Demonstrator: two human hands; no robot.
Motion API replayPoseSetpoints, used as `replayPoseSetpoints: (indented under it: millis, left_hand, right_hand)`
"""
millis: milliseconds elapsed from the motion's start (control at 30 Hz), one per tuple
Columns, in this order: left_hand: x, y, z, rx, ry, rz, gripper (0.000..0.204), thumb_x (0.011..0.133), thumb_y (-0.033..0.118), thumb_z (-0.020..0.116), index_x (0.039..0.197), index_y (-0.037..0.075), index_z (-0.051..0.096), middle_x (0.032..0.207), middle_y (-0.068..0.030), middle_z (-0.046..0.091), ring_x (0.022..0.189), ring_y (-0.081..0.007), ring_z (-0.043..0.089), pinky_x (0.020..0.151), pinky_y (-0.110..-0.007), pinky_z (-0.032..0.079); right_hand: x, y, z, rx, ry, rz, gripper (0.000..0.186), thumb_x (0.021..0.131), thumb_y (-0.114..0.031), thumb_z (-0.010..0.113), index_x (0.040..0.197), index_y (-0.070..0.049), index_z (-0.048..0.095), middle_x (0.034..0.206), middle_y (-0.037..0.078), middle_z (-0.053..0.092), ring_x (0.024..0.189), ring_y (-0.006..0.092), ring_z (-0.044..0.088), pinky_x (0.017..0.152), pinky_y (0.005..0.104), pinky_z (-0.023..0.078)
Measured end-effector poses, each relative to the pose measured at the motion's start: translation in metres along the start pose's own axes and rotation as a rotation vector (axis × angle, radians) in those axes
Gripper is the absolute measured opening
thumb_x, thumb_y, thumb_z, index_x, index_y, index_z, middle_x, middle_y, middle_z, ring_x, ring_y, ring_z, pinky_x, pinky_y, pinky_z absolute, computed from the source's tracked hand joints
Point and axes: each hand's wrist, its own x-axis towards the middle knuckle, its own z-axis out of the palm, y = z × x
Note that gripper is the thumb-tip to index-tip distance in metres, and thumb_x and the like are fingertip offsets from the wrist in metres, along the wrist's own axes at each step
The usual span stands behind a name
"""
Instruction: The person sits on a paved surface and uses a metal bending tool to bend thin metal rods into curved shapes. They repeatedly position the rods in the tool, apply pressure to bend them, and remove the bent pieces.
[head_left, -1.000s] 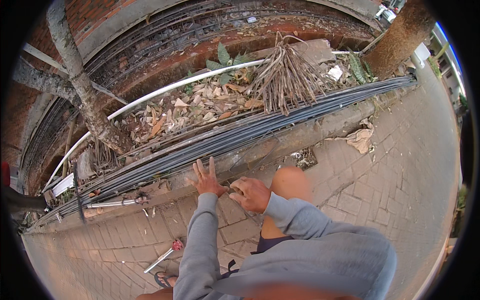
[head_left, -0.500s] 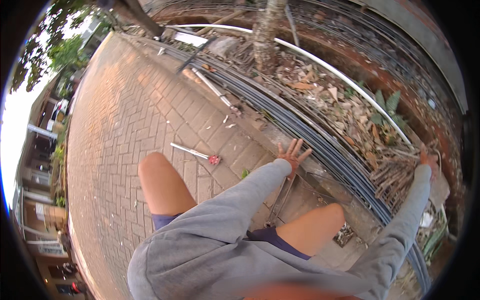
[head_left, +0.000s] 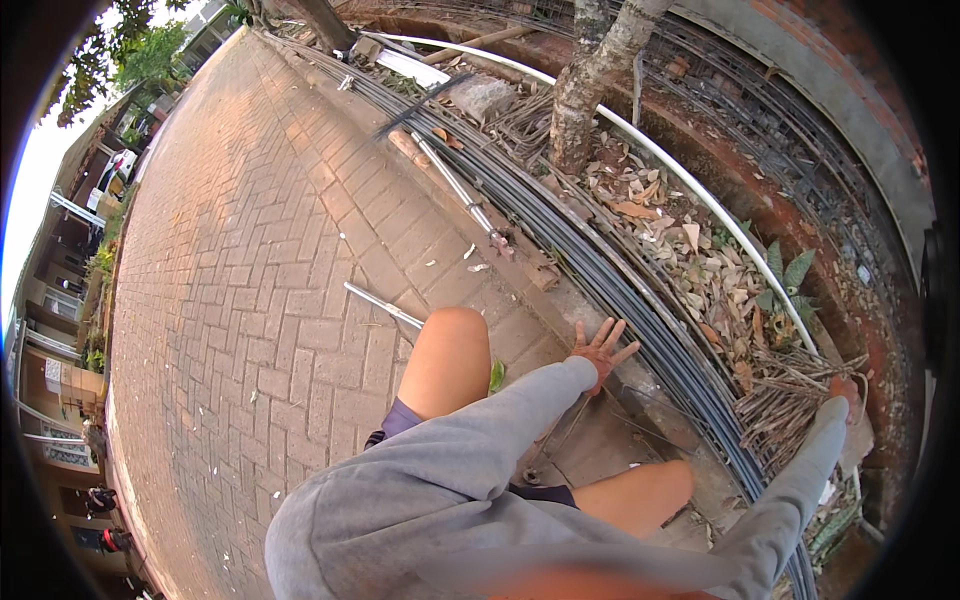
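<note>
While the left hand spread its fingers wide, with nothing visible in them, at the kerb beside the long dark rods, the right hand reached to the bundle of sticks; thin, dry and brown, it fanned out at the edge of the leaf bed, near the rods; the right fingers were too small to tell how far they opened or what they gripped; the right sleeve hid part of the rods.
</note>
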Motion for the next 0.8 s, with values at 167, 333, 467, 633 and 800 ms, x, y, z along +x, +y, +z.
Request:
replayPoseSetpoints:
  millis: [167, 333, 467, 633, 800]
  left_hand:
    - [0.001, -0.004, 0.002, -0.022, -0.002, 0.015, 0.138, 0.079, 0.023, 0.092, 0.172, 0.041, -0.008, 0.179, -0.015, -0.021, 0.166, -0.0391, -0.014, 0.12, -0.083, 0.008]
    - [0.004, -0.003, 0.0, -0.034, -0.048, 0.015, 0.133, 0.082, 0.015, 0.084, 0.172, 0.04, -0.01, 0.177, -0.0194, -0.026, 0.164, -0.0445, -0.019, 0.116, -0.086, 0.004]
    - [0.01, 0.001, 0.004, 0.004, -0.049, -0.008, 0.132, 0.085, 0.021, 0.085, 0.172, 0.04, -0.013, 0.176, -0.0189, -0.028, 0.164, -0.0435, -0.019, 0.115, -0.088, 0.007]
    - [0.017, 0.007, 0.002, 0.06, -0.083, -0.044, 0.134, 0.083, 0.027, 0.085, 0.171, 0.039, -0.016, 0.176, -0.0188, -0.029, 0.163, -0.0434, -0.02, 0.116, -0.086, 0.005]
    - [0.014, 0.019, -0.007, 0.13, -0.101, -0.073, 0.137, 0.079, 0.028, 0.088, 0.172, 0.036, -0.013, 0.177, -0.0207, -0.025, 0.164, -0.0451, -0.016, 0.117, -0.085, 0.008]
  right_hand:
    - [-0.022, 0.014, 0.012, -0.002, 0.181, -0.119, 0.062, 0.087, -0.05, 0.068, 0.136, -0.012, 0.072, 0.145, 0.018, 0.067, 0.133, 0.0433, 0.063, 0.113, 0.0616, 0.047]
    - [-0.066, 0.031, 0.027, 0.009, 0.267, -0.219, 0.069, 0.085, -0.05, 0.065, 0.142, -0.011, 0.066, 0.152, 0.02, 0.058, 0.13, 0.0526, 0.059, 0.111, 0.0656, 0.045]
    - [-0.159, 0.011, 0.008, -0.093, 0.424, -0.125, 0.08, 0.085, -0.043, 0.069, 0.157, -0.014, 0.05, 0.157, 0.016, 0.05, 0.132, 0.0497, 0.054, 0.113, 0.0648, 0.042]
    - [-0.243, 0.001, -0.017, -0.053, 0.567, -0.076, 0.087, 0.083, -0.033, 0.073, 0.161, -0.01, 0.042, 0.153, 0.013, 0.052, 0.128, 0.0433, 0.054, 0.111, 0.0596, 0.042]
    - [-0.233, -0.008, -0.03, 0.08, 0.476, -0.06, 0.088, 0.08, -0.032, 0.075, 0.159, -0.009, 0.044, 0.154, 0.015, 0.053, 0.133, 0.044, 0.053, 0.114, 0.06, 0.038]
